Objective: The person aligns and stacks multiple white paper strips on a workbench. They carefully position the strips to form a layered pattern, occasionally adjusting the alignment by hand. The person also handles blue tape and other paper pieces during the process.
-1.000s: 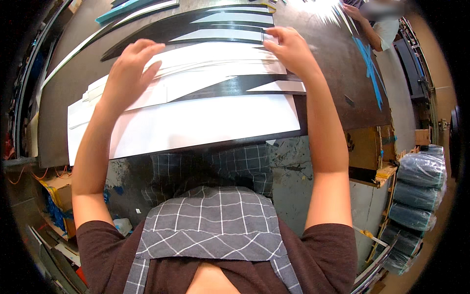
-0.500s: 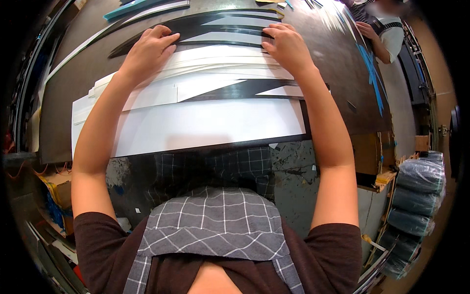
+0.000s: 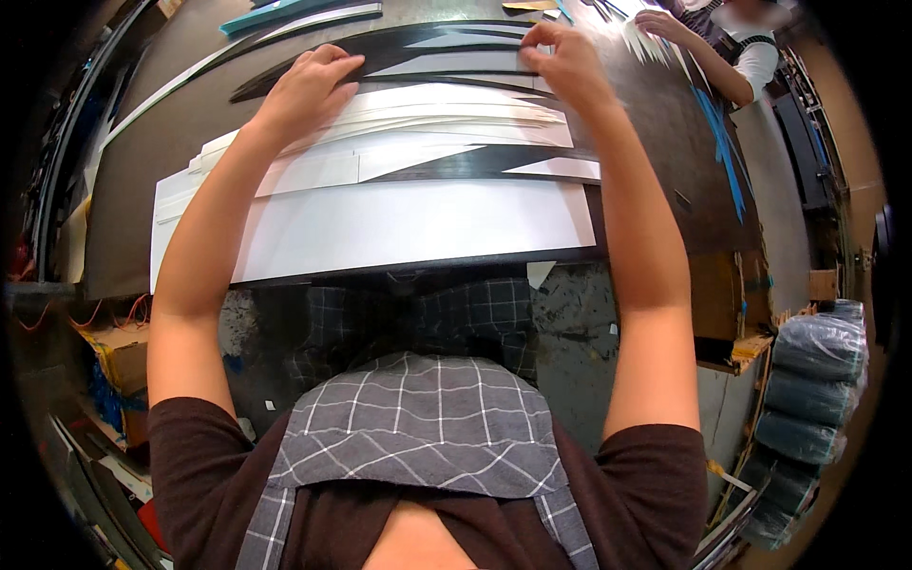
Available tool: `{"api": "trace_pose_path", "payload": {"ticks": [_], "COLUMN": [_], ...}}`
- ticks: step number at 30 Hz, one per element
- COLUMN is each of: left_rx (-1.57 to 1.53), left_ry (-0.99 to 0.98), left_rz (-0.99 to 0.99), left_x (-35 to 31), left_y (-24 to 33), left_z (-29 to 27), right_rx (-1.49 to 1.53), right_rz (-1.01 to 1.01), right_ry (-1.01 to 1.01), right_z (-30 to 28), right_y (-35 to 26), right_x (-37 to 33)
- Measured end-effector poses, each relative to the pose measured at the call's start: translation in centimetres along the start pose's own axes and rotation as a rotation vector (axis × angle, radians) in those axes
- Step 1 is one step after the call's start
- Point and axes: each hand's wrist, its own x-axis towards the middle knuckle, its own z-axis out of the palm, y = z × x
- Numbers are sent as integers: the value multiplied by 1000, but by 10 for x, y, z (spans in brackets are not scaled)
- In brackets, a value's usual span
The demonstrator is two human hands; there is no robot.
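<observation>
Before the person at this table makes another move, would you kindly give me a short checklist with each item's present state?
1. Left hand free of a closed grip: ok, thumb and forefinger are visibly parted.
2. Right hand gripping the dark curved strips: cannot tell; it is at their right end, but contact is unclear.
3. White strips squared up: not ok, their ends are staggered.
4. Large white sheet flat: ok, it lies along the near side of the table.
5. Co-worker's hand clear of both hands: ok, it is apart at the far right.
</observation>
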Motion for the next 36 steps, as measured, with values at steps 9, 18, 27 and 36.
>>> {"api": "trace_pose_path", "payload": {"ticks": [9,18,27,36], "left_rx": [32,-134,-216,-312], "left_ry": [617,-49,-10,80], "left_rz": [144,178,186,128], "left_x": [-32,-143,-148,-151], "left_y": [-6,96,108,108], "left_z": [-68,-59,-49,-45], "right_rx": [747,-377,-202,-216], "right_rz": [247,373,-3,106], "right_ry": [268,-84,-302,-480], "right_z": [-79,-70,29,43], "right_y": [-72,-52,-68,-65], "right_x": [-65,-191,-46,-3]}}
